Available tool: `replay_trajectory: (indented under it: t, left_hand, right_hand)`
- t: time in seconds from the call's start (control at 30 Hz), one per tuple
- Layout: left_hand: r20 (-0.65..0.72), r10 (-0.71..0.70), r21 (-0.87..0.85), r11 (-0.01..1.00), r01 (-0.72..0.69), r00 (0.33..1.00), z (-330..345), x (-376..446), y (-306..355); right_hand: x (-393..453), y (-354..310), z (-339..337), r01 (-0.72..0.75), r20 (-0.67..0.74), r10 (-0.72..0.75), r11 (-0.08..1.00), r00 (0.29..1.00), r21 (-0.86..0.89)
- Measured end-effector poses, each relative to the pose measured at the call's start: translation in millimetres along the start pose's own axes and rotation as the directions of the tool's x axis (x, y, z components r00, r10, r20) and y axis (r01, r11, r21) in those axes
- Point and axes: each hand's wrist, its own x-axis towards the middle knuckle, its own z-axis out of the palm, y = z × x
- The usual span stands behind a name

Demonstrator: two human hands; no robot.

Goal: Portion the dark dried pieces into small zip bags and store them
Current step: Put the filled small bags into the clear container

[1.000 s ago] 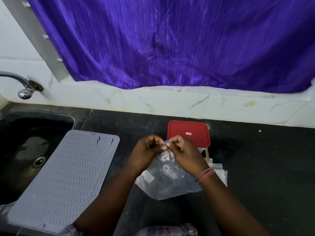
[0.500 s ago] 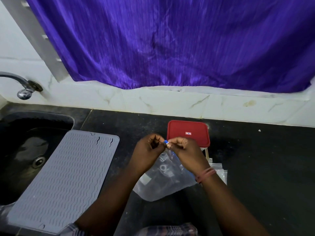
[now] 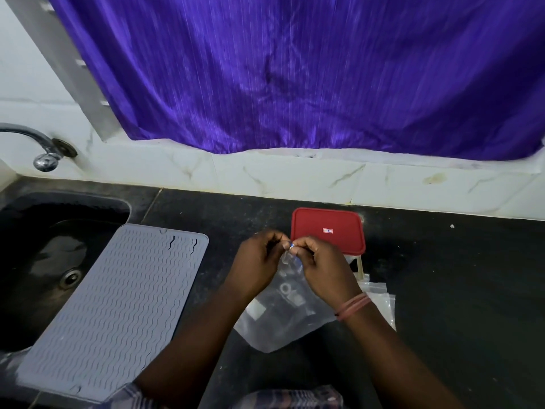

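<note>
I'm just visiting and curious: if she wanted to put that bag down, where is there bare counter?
Bare black counter lies right of the red lid and spare bags, and between the grey mat and her left hand. It is crowded under both hands, where the right hand helps hold the clear bag.

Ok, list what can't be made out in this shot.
- Head view: the zip bag mouth, open or sealed, is hidden by the left hand and right hand pinching its top.
- Contents of the box under the red lid: covered by the lid.
- Loose bags on the counter: partly behind the right wrist; count unclear.
- Lid label: too small to read.
- Dark dried pieces: none distinguishable.
</note>
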Motion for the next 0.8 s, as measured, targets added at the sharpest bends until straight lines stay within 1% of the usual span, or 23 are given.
replay_trajectory:
  t: [0.07, 0.13, 0.23, 0.3, 0.47, 0.57, 0.6, 0.67, 0.8]
  left_hand:
    - [-0.008, -0.004, 0.017, 1.000, 0.004, 1.000, 1.7, -1.2, -0.3]
    - [-0.010, -0.033, -0.027, 0.999, 0.033, 0.999, 1.6, -2.5, -0.1]
    - [0.013, -0.073, -0.097, 0.993, 0.074, 0.997, 1.6, -3.9, 3.0]
    - [0.022, -0.076, -0.103, 0.992, 0.078, 0.997, 1.7, -3.9, 3.5]
    - [-0.012, -0.076, -0.023, 0.997, 0.076, 0.997, 7.6, -6.9, 6.3]
    - [-0.059, -0.088, 0.006, 0.996, 0.089, 0.994, 10.2, -6.5, 7.1]
    - [-0.085, -0.105, -0.014, 0.994, 0.104, 0.991, 9.1, -6.0, 7.8]
    - [-0.125, -0.163, -0.108, 0.983, 0.150, 0.979, 4.0, -4.0, 10.7]
    - [-0.147, -0.266, -0.224, 0.947, 0.230, 0.953, -11.0, 2.2, 14.3]
  right_hand:
    - [1.1, 0.3, -0.8, -0.003, 0.025, 0.003, 1.000, 1.000, 0.001]
    - [2.7, 0.9, -2.7, 0.031, 0.054, -0.028, 0.999, 0.998, -0.041]
    - [4.7, 2.0, -2.9, 0.130, 0.083, -0.115, 0.970, 0.990, -0.203]
    - [4.7, 1.2, 0.1, 0.153, 0.085, -0.135, 0.948, 0.987, -0.278]
    - [3.9, 0.8, 1.3, 0.157, 0.056, -0.146, 0.932, 0.988, -0.326]
    - [4.5, -5.5, -0.8, 0.174, 0.044, -0.169, 0.926, 0.985, -0.334]
    - [5.2, -7.9, -1.2, 0.176, 0.036, -0.174, 0.925, 0.984, -0.338]
    - [7.1, -9.6, -2.9, 0.167, 0.026, -0.169, 0.922, 0.985, -0.348]
    - [8.4, -0.9, -7.3, 0.123, 0.009, -0.126, 0.943, 0.992, -0.308]
